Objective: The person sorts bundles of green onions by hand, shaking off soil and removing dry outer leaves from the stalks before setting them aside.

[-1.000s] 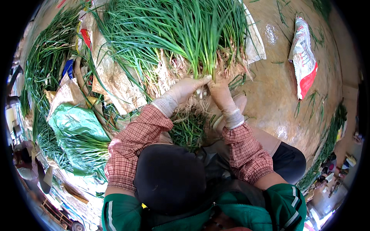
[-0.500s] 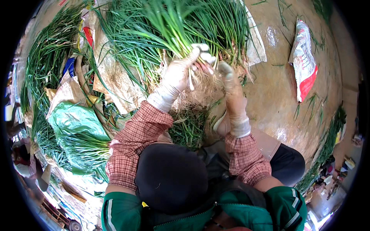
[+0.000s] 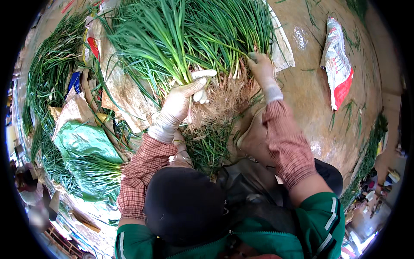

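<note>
Bunch forming: The step appeared to be gathering stalks into the green onion bunch (image 3: 177,52); good practice called for level white ends and leaves laid one way, toward the floor's (image 3: 306,95) far edge.
Stalk selection: Each stalk was best drawn by its lower stem from the green onion heap (image 3: 241,34), so that neighbouring leaves did not snag or tear.
Root clearance: The tangled roots (image 3: 222,101) along the heap's near edge warranted a slow, steady pull.
Left hand (image 3: 181,94): Closed around the lower stems of the bunch; bunch pressure was best kept firm without crushing.
Right hand (image 3: 261,67): Fingers bent together at the heap's stem ends, just left of the near right corner of the white sheet (image 3: 282,47); whether they gripped a stalk could not be told.
Bunch position: In the left hand, leaves over the heap's left part, white ends toward the floor's near edge.
</note>
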Available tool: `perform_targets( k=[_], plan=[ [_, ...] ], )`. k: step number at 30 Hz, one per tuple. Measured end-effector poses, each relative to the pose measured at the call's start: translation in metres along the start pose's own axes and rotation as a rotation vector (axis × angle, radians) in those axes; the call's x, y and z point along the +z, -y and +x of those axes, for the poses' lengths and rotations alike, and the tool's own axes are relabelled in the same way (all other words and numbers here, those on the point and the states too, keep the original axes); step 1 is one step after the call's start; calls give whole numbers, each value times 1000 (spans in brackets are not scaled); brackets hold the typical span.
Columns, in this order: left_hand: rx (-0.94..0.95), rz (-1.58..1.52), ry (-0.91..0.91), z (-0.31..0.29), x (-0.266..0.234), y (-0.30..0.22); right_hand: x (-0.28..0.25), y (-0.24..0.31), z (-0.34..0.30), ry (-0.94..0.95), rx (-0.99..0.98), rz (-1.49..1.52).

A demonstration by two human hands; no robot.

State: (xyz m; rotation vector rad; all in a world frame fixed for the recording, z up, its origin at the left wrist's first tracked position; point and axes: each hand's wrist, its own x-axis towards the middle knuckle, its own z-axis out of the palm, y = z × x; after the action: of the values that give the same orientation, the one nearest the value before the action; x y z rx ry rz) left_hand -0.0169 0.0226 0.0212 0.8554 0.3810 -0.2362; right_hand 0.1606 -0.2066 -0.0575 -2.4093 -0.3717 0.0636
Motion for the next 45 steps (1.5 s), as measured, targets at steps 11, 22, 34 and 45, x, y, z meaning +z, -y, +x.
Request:
perform_targets(
  k=[11,22,34,45],
  plan=[
    [-248,-215,-307,6,-7,21,14,116,-98,530,209,739],
    [-127,-74,-379,-14,-19,27,23,165,-82,454,399,763],
    [-105,26,-154,-18,-29,8,-3,33,-37,119,245,181],
    [-106,678,-258,2,-65,47,31,56,-21,341,343,-87]
  ],
)
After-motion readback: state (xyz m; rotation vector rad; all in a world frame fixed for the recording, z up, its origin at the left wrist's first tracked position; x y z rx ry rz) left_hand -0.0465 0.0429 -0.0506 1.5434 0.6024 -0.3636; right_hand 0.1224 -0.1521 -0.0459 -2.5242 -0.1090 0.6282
